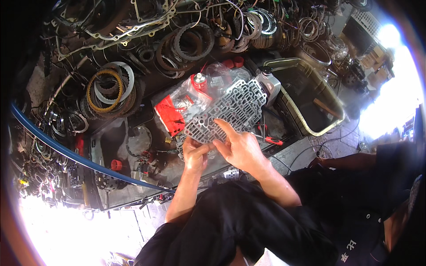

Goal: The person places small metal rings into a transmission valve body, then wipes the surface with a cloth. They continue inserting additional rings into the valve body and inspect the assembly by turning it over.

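A grey metal transmission valve body (242,102), cut through with a maze of channels, lies tilted on the bench in front of me. My left hand (195,156) is closed at its near left end, with the fingers partly hidden at the edge. Over the near edge, my right hand (244,150) has its index finger stretched out onto the channelled face and its thumb apart, close to the left hand's fingers. Nothing shows in the right hand. A red and clear plastic bag (171,116) and a red spray can (200,82) are just behind the valve body.
A drain pan (313,128) with dark contents stands at the right, beside a grey bottle (269,84). Red-handled pliers (273,140) lie nearby. Clutch rings (105,90) and gaskets crowd the back and left. Another person's arm (350,160) reaches in from the right.
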The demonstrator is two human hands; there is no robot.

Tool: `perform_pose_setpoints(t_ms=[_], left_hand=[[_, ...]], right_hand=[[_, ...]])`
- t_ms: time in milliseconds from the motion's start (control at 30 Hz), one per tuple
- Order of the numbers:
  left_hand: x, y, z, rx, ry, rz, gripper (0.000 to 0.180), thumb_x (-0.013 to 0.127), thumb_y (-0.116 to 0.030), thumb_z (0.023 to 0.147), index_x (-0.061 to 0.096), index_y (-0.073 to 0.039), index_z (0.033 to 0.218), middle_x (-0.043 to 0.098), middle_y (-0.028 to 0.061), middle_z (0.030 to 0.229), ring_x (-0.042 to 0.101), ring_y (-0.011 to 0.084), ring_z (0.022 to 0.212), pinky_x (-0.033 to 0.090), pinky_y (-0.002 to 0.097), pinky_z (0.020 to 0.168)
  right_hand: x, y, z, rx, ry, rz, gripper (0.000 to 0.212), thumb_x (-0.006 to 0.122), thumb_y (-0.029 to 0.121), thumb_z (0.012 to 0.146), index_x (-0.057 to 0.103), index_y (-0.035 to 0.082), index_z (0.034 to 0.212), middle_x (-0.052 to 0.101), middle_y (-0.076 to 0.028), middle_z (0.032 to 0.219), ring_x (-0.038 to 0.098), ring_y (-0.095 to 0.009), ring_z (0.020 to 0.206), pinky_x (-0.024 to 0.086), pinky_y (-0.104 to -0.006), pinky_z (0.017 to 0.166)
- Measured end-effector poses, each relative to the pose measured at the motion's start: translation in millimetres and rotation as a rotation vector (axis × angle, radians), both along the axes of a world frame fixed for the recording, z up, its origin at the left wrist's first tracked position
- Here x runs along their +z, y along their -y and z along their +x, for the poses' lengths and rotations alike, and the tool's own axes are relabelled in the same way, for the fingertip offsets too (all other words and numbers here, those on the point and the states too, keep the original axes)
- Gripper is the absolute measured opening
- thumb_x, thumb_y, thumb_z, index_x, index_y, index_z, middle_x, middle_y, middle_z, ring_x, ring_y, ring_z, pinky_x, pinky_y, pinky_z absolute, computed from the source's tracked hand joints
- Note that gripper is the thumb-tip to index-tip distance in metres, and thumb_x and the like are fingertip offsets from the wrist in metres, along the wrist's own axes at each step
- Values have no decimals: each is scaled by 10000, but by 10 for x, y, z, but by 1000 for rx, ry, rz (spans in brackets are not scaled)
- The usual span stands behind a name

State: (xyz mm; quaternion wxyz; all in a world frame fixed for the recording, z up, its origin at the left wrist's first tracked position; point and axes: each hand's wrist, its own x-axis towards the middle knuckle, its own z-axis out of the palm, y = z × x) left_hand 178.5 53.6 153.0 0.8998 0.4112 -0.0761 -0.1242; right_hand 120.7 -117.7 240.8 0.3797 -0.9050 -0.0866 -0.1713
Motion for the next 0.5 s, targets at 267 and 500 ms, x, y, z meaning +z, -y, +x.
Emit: perform_pose_setpoints(t_ms=[267, 500], left_hand=[[-2, 15, -27, 9, -47, -34, 714, 547, 221, 734, 516, 27, 1420, 678, 157, 1319, 696, 317, 1201, 619, 482, 1009], [-6, 6, -51, 10, -54, -14, 630, 636, 199, 761, 548, 42, 1365, 703, 160, 1254, 710, 304, 1163, 624, 429, 967]], right_hand=[[27, 21, -9, -9, 26, 11, 540, 739, 222, 943, 563, 41, 1420, 610, -101, 550, 650, -342, 516, 517, -469, 526], [20, -3, -10, -23, 19, -14, 543, 739, 238, 947, 566, 48, 1425, 612, -93, 547, 643, -332, 495, 524, -453, 517]])
